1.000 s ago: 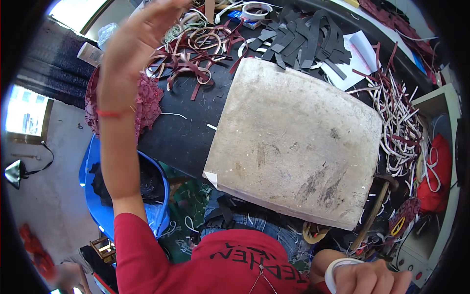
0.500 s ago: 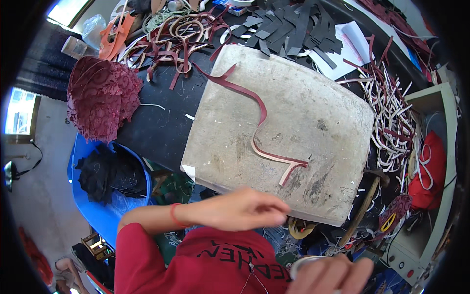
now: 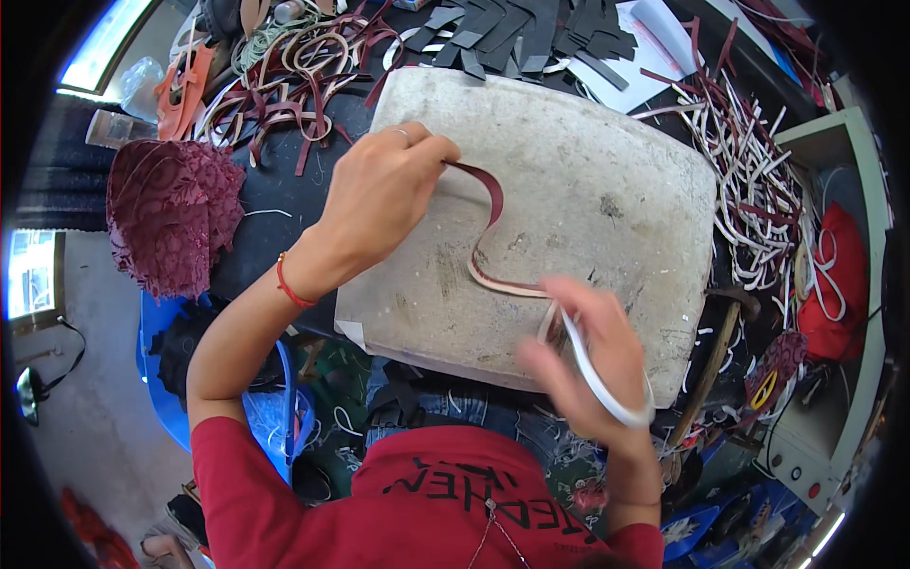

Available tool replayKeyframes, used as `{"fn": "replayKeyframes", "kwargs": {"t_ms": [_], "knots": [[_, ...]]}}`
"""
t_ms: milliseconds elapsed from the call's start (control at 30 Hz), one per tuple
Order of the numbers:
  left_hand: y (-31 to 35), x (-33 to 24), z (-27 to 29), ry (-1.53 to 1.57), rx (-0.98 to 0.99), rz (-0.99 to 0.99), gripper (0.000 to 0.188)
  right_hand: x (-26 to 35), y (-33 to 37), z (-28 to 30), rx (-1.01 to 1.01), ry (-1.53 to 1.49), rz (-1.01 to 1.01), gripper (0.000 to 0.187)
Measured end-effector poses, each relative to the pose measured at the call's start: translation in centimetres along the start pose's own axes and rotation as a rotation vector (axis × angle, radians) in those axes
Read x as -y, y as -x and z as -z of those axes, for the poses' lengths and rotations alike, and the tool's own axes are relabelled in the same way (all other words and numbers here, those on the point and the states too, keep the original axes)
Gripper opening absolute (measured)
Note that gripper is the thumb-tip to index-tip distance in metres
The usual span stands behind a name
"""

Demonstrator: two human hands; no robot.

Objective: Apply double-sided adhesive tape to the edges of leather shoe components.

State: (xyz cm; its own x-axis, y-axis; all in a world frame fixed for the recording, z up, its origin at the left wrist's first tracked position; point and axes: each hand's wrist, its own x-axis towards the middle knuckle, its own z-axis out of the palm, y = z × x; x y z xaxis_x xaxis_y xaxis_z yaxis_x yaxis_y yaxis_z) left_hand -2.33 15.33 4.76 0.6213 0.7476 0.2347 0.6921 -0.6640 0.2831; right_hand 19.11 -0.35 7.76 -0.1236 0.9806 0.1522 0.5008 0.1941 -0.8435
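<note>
A thin maroon strip with a cream edge (image 3: 497,204) winds across the pale, stained slab (image 3: 607,142) in front of me. Over the slab's left part, my left hand (image 3: 384,194) is closed, pinching the strip's far end between thumb and fingers. My right hand (image 3: 599,356) is at the strip's near end, its fingers smeared by motion. A curved white band (image 3: 592,375), perhaps part of a roll, passes between its thumb and fingers and along the palm. Whether the right fingers also grip the strip cannot be seen.
Maroon strips (image 3: 318,71) and black cut pieces (image 3: 531,33) lie beyond the slab. White and maroon strips (image 3: 749,199) heap at right, near a hammer (image 3: 716,356). Left are maroon lace pieces (image 3: 171,209) and a blue tub (image 3: 156,379).
My left hand has moved up and forward from the slab's near edge and taken the strip's far end. My right hand has come up from below to the near end, bringing the white band.
</note>
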Motion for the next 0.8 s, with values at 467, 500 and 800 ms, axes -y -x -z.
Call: {"fn": "replayKeyframes", "kwargs": {"t_ms": [467, 500, 800], "knots": [[11.0, -9.8, -4.5, 0.207, -0.104, 0.010, 0.060, -8.0, -4.6, 5.9, -0.252, 0.372, -0.313, 0.029], [10.8, -10.5, -4.5, 0.270, -0.104, -0.020, 0.061, -8.1, -4.1, 7.3, -0.331, 0.453, -0.235, 0.028], [10.8, 1.8, 0.2, 0.069, -0.357, 0.112, 0.029, -1.9, -3.7, -0.7, -0.552, 0.196, -0.317, 0.022]]}}
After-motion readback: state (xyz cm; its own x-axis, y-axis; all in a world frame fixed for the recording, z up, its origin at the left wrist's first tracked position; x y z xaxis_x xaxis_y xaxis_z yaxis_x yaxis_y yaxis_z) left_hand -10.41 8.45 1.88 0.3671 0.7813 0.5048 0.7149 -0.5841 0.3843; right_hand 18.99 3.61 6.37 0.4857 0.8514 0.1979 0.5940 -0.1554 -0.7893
